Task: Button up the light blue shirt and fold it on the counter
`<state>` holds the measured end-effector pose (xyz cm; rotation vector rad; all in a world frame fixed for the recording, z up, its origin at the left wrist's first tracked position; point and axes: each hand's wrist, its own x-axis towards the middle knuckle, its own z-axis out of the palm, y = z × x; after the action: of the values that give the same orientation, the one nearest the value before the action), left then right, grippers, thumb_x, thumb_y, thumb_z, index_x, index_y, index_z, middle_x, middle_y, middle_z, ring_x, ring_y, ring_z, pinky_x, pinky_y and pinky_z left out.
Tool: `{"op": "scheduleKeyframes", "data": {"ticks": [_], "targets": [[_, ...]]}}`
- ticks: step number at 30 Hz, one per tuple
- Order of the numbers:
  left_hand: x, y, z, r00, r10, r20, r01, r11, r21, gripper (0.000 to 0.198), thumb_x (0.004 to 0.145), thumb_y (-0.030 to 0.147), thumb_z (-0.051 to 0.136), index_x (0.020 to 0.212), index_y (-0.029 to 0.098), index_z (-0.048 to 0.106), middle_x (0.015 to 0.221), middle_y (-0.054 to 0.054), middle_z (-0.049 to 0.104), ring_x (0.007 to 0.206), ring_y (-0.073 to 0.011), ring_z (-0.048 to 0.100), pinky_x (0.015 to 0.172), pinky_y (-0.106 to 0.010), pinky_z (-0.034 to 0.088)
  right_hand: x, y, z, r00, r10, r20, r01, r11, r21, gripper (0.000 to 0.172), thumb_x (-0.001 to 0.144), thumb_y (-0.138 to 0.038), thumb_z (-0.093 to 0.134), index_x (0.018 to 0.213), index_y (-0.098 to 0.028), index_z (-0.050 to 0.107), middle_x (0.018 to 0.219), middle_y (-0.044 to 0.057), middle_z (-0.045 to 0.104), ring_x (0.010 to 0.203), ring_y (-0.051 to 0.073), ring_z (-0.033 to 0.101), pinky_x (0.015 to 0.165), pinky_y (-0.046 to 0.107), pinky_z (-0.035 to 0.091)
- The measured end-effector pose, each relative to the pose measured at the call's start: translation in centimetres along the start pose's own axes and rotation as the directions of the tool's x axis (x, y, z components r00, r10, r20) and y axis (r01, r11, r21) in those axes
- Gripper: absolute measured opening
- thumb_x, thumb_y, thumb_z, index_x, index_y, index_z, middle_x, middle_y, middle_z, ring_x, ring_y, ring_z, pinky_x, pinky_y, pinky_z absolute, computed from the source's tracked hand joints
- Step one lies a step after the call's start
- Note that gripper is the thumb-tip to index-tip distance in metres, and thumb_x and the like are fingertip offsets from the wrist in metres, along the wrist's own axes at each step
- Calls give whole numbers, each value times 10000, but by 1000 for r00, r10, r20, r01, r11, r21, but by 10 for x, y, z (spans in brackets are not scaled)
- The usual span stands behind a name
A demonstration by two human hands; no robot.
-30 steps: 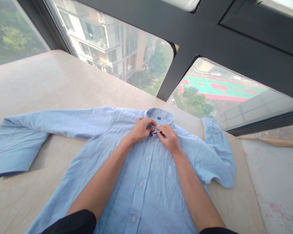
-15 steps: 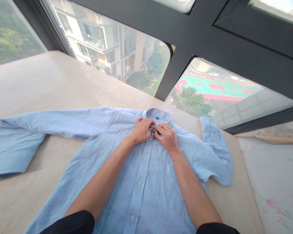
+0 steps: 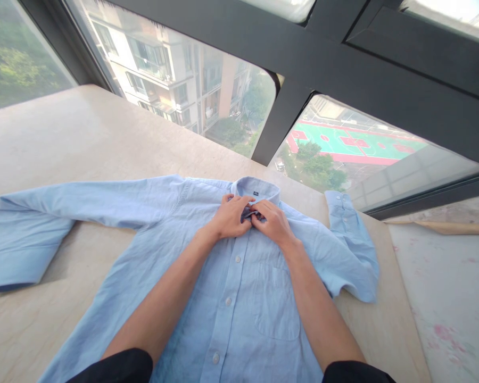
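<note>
A light blue button-up shirt (image 3: 199, 298) lies face up, its collar (image 3: 263, 189) pointing toward the window. Just below the collar, my left hand (image 3: 232, 217) and my right hand (image 3: 272, 222) pinch the shirt's front placket from either side, fingertips almost meeting. The cloth between them is lifted a little and folded. Whatever button or buttonhole sits there is covered by my fingers. Farther down the placket several white buttons show, such as one button (image 3: 238, 259) below my hands. A chest pocket (image 3: 277, 303) lies beside my right forearm.
Beneath the shirt is a beige stone-like ledge (image 3: 91, 138). Dark window frames (image 3: 295, 69) border it at the back. One sleeve (image 3: 91, 202) stretches left and folds back; the other sleeve (image 3: 353, 255) bends at right. A floral-patterned surface (image 3: 451, 298) adjoins the ledge.
My fingers have shifted slightly on the placket, and my hands now cover the button that showed just below them. The shirt otherwise lies the same.
</note>
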<state>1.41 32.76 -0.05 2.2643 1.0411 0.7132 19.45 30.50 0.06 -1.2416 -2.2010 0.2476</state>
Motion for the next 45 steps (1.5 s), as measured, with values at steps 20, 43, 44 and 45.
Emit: {"op": "scheduleKeyframes", "data": {"ticks": [20,43,44,45], "targets": [[-9,9,-4,945,161,-284,-150,987,63,198,756,219,567,935,188,647,955,-67,637,902,-211,577,854,-355,458,4,-3,-3,995,95,32,-94,995,-33,98,776,-134,583,839,-205,608,794,21,623,728,179,563,663,275,421],[-5,3,5,988,10,-152,13,988,151,167,866,191,557,839,203,722,869,-30,702,771,-148,620,635,-257,401,8,8,-9,950,245,195,-281,942,185,153,775,-137,576,899,-187,651,729,-26,589,608,118,521,637,244,404],[-5,3,5,988,21,-155,3,989,150,171,863,188,556,832,204,723,870,-30,700,767,-145,617,635,-255,402,7,8,-10,949,242,200,-279,941,189,144,781,-142,577,896,-187,652,732,-25,595,603,117,520,634,245,406],[-5,2,6,987,32,-157,-8,989,147,172,859,184,555,824,205,722,868,-30,696,763,-143,614,635,-253,403,7,9,-11,949,238,205,-276,942,188,135,785,-146,580,890,-187,653,739,-23,602,599,116,520,631,246,407]]}}
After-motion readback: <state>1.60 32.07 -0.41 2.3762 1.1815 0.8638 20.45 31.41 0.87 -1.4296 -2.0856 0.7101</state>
